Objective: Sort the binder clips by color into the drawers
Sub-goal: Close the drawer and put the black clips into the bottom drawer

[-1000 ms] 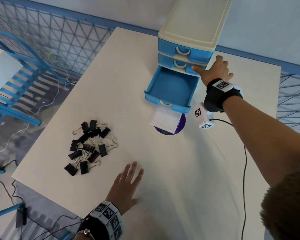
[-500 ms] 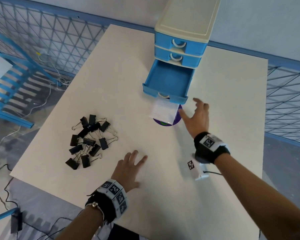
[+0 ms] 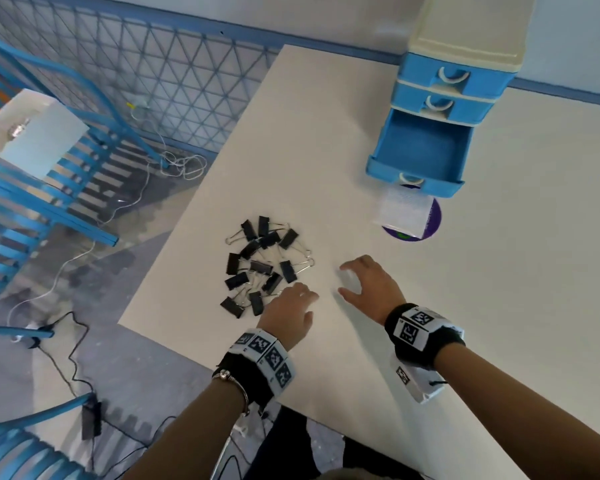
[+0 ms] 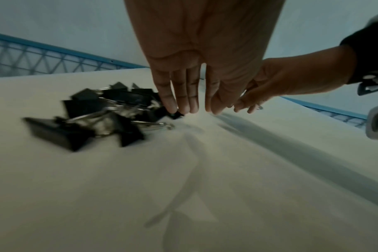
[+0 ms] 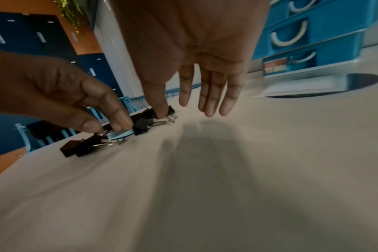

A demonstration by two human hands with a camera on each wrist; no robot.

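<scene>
Several black binder clips (image 3: pixel 262 263) lie in a loose pile near the table's left edge. My left hand (image 3: pixel 302 296) reaches the pile's near right corner. In the left wrist view its fingers (image 4: pixel 173 102) point straight down, and their tips touch one black clip (image 4: pixel 176 115). My right hand (image 3: pixel 343 278) hovers just right of the pile, fingers spread and holding nothing; its thumb (image 5: pixel 162 109) comes down by a clip's wire handles (image 5: pixel 168 121). The blue drawer unit (image 3: pixel 454 77) stands at the far right with its bottom drawer (image 3: pixel 423 150) pulled out and bare inside.
A purple disc (image 3: pixel 433 216) with a white sheet (image 3: pixel 400 211) on it lies just in front of the open drawer. The white table (image 3: pixel 465 306) ends close to the pile's left side. Beyond it are blue rails (image 3: pixel 49 209) and floor cables (image 3: pixel 66 341).
My right hand has come back from the drawer unit to beside the clips. My left hand has slid from the bare table onto the pile's edge. The view has swung left.
</scene>
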